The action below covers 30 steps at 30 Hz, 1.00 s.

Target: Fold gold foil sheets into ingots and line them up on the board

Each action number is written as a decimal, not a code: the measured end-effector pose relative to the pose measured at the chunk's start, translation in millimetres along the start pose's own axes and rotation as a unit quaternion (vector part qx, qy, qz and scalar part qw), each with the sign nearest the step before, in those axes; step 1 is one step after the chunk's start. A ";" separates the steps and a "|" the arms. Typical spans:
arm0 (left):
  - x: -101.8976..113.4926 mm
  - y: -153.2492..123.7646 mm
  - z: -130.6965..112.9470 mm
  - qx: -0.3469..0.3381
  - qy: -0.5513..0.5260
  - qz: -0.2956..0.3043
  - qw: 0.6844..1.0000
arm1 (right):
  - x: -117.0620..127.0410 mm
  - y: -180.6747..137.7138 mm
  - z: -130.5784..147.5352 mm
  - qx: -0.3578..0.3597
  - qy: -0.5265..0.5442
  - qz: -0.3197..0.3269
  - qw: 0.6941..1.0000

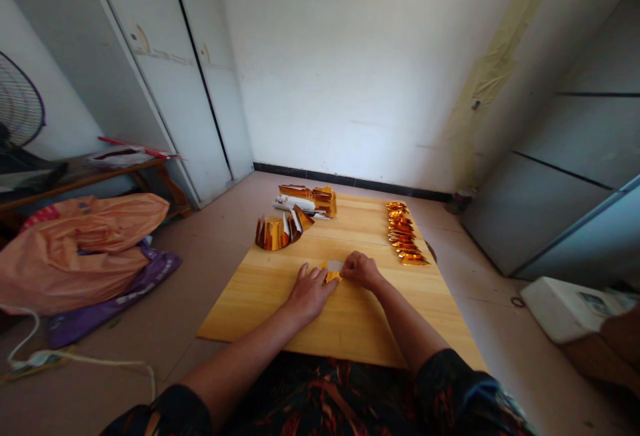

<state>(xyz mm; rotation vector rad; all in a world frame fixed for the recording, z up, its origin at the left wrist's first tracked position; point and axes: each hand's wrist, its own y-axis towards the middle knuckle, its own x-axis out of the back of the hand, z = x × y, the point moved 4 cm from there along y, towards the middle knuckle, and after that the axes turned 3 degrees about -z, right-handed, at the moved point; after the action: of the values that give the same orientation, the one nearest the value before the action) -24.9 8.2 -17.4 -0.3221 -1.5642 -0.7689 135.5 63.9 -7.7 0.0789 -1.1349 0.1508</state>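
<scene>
A small sheet of gold foil paper (334, 277), with a pale grey-white face showing, lies on the wooden board between my hands. My left hand (306, 295) rests on its left edge, fingers stretched out and spread over the board. At the sheet's right edge, my right hand (362, 271) is closed in a pinch on the paper. A fanned stack of gold foil sheets (275, 233) curves just beyond my left hand. Further back are more gold foil sheets (325, 201) and a white packet (295, 204). Folded gold foil pieces (401, 235) form a row at the right.
The wooden board (250, 296) ends close in front of my body. On the left floor lie an orange bag (90, 243) and a purple bag (115, 303), with a white cable (100, 360) nearby. A white box (565, 309) stands right, near a grey fridge-like cabinet (560, 176).
</scene>
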 end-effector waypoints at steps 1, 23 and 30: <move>0.4 0.1 -0.4 0.001 0.000 0.002 1.000 | 0.4 -0.2 0.4 0.000 0.000 0.000 1.000; 0.8 4.9 -3.0 0.035 -0.020 0.005 0.999 | -3.3 -5.0 -4.0 0.019 -0.010 -0.039 0.999; 8.0 9.0 -9.2 0.080 -0.024 -0.025 0.996 | -4.3 -5.0 -4.4 0.047 -0.006 -0.033 0.998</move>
<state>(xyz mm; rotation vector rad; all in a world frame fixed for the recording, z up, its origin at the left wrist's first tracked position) -13.5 7.0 -7.4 -0.1849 -1.6734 -0.6739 138.5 59.2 -13.4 0.2011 -1.1352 0.1444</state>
